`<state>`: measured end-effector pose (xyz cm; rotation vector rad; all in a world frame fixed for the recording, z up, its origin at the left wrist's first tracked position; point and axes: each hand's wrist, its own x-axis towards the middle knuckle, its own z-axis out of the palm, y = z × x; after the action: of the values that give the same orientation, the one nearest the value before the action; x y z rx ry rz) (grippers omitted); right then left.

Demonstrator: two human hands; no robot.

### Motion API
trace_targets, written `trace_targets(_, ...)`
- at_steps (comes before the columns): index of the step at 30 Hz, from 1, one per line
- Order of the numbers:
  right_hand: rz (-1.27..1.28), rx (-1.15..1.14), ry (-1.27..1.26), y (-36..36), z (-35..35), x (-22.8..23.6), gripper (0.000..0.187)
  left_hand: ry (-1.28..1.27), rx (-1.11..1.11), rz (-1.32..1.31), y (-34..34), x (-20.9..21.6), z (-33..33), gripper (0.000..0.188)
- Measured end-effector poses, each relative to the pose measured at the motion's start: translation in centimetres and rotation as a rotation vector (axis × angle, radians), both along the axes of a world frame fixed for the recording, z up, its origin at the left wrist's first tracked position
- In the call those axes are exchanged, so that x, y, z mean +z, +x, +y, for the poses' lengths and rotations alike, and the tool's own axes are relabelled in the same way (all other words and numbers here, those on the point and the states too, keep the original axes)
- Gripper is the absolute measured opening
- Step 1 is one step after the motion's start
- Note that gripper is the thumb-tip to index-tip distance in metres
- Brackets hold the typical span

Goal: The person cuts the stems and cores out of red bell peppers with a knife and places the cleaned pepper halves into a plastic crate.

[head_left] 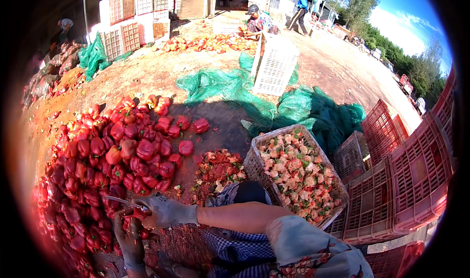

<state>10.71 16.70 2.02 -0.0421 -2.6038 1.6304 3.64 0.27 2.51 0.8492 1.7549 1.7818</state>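
At far left, a heap of red peppers [107,155] spreads from your 9 to 12 o'clock. Before it, the knife [116,199] lies nearly level, its tip toward 9 to 10 o'clock. Your left hand [129,246] points its fingers toward 12 o'clock at what looks like a red pepper [128,223], mostly hidden; its long axis and the firmness of that hold cannot be told. That pepper sits on the blade's 6 o'clock side, nearer your left hand, and at 8 to 9 o'clock from your gloved right hand [164,212], which is closed around the knife's handle. Rightward, red scraps [223,172] lie at 2 o'clock; beyond, a crate of cut pepper tops [255,166].
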Motion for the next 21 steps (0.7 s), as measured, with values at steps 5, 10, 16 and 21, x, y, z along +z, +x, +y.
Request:
trace_targets(5,0.522,-0.195,0.233,-0.2,-0.4,-3.7,0.05,-0.004,-0.003,-0.061,-0.4,-0.1,0.2,0.03)
trace_targets(10,0.236,-0.106,-0.147,0.6,0.5,-1.2,0.042,-0.007,-0.011,-0.232,-0.5,-0.1,0.3,0.027)
trace_targets(16,0.026,-0.117,-0.385,0.6,0.5,-0.6,0.04,0.004,-0.02,-0.255,-0.7,-0.1,-0.1,0.03)
trace_targets(21,0.059,-0.177,-0.446,0.6,0.1,-0.5,0.037,0.05,-0.043,-0.322,-0.8,-0.5,-0.1,0.034)
